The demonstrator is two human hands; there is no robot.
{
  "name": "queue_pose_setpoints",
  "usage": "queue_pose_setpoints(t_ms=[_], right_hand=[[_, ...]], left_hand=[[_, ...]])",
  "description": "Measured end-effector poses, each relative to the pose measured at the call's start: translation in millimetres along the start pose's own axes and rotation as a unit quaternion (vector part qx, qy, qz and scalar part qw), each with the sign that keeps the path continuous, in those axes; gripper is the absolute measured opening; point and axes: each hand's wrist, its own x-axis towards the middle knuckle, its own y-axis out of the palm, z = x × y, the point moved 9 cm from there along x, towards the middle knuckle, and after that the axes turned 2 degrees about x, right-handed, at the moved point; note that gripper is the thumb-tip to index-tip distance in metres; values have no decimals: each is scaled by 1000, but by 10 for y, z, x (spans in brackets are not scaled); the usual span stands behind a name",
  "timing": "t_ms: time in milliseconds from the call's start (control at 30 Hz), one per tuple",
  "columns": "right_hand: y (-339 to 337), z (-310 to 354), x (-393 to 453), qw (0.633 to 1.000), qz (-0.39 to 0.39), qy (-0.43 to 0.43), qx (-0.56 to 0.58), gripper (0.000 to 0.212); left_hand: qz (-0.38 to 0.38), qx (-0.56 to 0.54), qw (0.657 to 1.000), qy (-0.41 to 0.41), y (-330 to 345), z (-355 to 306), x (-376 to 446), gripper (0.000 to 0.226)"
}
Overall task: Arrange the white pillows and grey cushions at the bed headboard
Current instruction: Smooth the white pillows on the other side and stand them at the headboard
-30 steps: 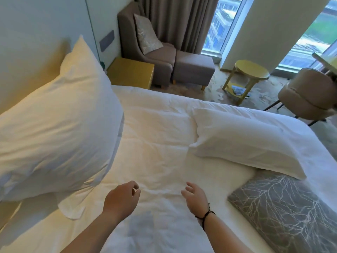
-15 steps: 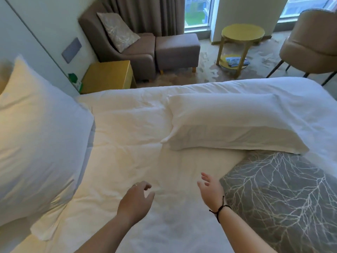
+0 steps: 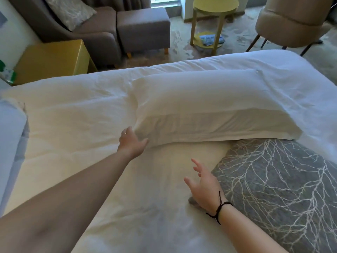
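A long white pillow (image 3: 209, 105) lies flat across the white bed (image 3: 73, 115). My left hand (image 3: 132, 143) reaches its near left corner, fingers touching the pillow's edge and spread, not curled round it. My right hand (image 3: 204, 187) hovers open over the sheet, fingers spread, a black cord on its wrist, just left of a grey cushion (image 3: 277, 189) with a white branch pattern. That cushion lies flat at the lower right, its far edge tucked under the pillow. Part of another white pillow (image 3: 11, 143) shows at the left edge.
Beyond the bed stand a yellow bedside cabinet (image 3: 52, 61), a grey armchair (image 3: 94, 33) with a patterned cushion (image 3: 71, 10), a grey footstool (image 3: 144, 28), a round yellow side table (image 3: 215, 6) and a beige chair (image 3: 291, 21) on carpet.
My left hand has stretched forward to the flat pillow's near corner. My right hand moved forward and spread beside the grey cushion. The view swung right, pushing the upright pillow to the left edge.
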Motion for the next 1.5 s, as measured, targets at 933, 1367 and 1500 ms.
queue_pose_setpoints(t_ms=[933, 1367, 1500], right_hand=[[-100, 732, -1196, 941, 3, -211, -265, 89], [613, 1732, -1846, 851, 48, -430, -297, 78], [938, 1494, -1405, 850, 80, -339, -395, 72]], left_hand=[[82, -34, 990, 108, -164, -339, -2850, 26], [24, -116, 991, -61, -2031, 1246, -3586, 55], [-29, -32, 989, -138, -1911, 1790, -3359, 54]])
